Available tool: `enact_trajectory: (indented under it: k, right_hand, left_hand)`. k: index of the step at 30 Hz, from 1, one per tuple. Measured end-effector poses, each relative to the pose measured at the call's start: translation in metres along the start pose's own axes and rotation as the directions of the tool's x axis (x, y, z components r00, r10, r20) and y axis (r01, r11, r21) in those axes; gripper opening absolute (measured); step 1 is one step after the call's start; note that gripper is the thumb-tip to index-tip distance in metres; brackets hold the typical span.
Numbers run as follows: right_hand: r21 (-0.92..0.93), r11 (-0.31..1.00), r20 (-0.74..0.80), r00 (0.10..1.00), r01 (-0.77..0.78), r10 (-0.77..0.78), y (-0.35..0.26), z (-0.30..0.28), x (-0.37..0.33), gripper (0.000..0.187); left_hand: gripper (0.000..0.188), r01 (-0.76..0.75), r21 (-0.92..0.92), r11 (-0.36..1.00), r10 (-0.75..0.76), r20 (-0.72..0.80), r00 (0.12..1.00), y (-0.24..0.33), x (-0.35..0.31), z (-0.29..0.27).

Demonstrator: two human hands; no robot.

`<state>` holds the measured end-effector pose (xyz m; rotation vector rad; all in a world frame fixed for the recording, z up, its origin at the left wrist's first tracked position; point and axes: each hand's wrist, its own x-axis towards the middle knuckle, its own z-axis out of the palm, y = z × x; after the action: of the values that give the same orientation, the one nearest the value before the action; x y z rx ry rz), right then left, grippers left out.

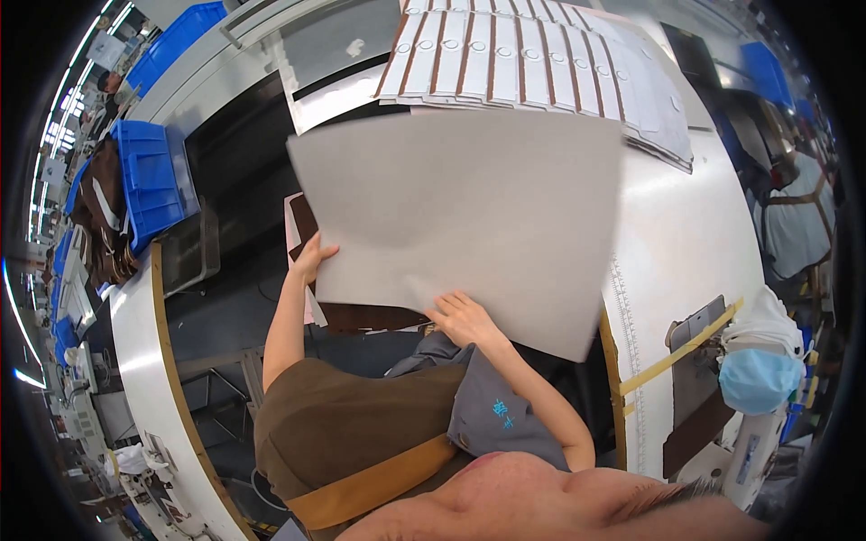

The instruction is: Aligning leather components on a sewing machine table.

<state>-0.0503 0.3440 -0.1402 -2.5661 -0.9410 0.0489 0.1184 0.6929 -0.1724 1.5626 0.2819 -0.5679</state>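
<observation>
A large light grey sheet (469, 207), stiff and blank, is held up in front of me and covers much of the middle of the view. My left hand (311, 259) grips its left edge, thumb on the upper face and the other fingers mostly hidden behind. At the near edge, my right hand (462, 319) pinches the sheet, with a slight crease beside its fingertips. Dark brown pieces (370, 317) with pink and white layers show from under the sheet's left and near sides; the rest of them is hidden.
Beyond the sheet lie rows of overlapping white pieces with brown strips (505, 59) on the white table (681, 221). A blue crate (153, 176) stands left beside brown material. To the right, a light blue face mask (760, 379) hangs on a machine near a yellow tape strip (681, 347).
</observation>
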Motion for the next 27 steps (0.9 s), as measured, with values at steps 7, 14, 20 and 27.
enact_trajectory:
  k: [7,14,20,27]
  right_hand:
    - [-0.152,0.937,-0.168,0.942,-0.315,0.289,0.024,-0.019,-0.046,0.031]
    - [-0.028,0.976,-0.218,0.954,-0.217,0.205,0.010,-0.035,-0.035,0.024]
    - [-0.030,0.980,-0.231,0.955,-0.199,0.187,0.009,-0.035,-0.033,0.021]
    - [-0.040,0.986,-0.214,0.965,-0.164,0.152,-0.015,-0.064,-0.033,0.021]
  left_hand:
    - [0.050,0.190,-0.015,0.982,-0.181,-0.387,0.904,-0.092,-0.034,-0.077]
    - [0.059,0.190,0.363,0.912,0.042,-0.544,0.838,-0.130,-0.018,-0.137]
    - [0.067,0.276,0.364,0.889,-0.037,-0.544,0.838,-0.105,-0.026,-0.106]
    - [0.067,0.122,0.962,0.244,0.534,-0.238,0.811,-0.029,-0.012,0.011]
